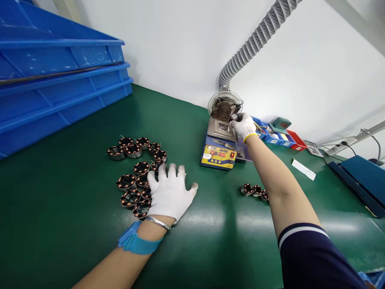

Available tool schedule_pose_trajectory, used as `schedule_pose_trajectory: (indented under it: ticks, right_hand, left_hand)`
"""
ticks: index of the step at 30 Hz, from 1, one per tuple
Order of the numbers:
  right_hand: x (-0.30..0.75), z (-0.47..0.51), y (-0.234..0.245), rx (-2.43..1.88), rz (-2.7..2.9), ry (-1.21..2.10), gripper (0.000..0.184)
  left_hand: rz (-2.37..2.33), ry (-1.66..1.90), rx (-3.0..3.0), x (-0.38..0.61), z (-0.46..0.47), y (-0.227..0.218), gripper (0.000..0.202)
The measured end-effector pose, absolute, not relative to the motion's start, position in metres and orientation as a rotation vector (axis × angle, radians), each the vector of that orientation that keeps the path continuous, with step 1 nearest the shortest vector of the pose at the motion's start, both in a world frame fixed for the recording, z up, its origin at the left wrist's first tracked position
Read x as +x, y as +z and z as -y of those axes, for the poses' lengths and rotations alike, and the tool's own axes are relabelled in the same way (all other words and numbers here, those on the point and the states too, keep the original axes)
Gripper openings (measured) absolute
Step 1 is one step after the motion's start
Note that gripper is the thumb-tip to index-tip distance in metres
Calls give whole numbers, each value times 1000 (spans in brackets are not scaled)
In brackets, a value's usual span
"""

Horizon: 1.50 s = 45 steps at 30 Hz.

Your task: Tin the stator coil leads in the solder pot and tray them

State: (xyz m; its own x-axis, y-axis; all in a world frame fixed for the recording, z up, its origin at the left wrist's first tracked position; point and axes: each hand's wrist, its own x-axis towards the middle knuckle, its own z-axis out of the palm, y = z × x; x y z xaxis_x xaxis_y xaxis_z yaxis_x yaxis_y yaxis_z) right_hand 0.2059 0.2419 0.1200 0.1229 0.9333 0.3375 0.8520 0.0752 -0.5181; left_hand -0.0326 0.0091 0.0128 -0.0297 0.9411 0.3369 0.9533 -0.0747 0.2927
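Observation:
My left hand (172, 194), in a white glove, is spread palm-down at the right side of a group of motor stators with copper windings (134, 151). Its fingers cover part of several of them. Farther away, my gloved right hand (244, 125) pinches a stator (233, 117), mostly hidden by the fingers, over the back right of a solder pot (218, 158) with lit red digits. The pot's square metal top (214, 129) lies just left of that hand.
Behind the pot stand a round fan grille (223, 110) and a grey exhaust hose (252, 46). Blue crates (66, 94) are stacked at left. More stators (247, 189) lie by my right forearm. Small blue bins (274, 140) and a red bin (297, 140) line the wall.

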Motion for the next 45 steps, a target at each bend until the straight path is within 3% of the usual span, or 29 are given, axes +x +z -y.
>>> schedule_pose_trajectory:
  ticks: [16,38,45]
  right_hand:
    - [200,-241,110,-1878,1750,105,43]
    - [201,-240,103,-1833,1704,170,45]
    - [206,-218,125,-1637,1574,377,42]
  left_hand:
    - [1740,-835,-2509,-15,4,14,50]
    - [1903,-763,-2434,-17,0,12,54]
    - [1999,-653,-2420,-22,-5,15,42]
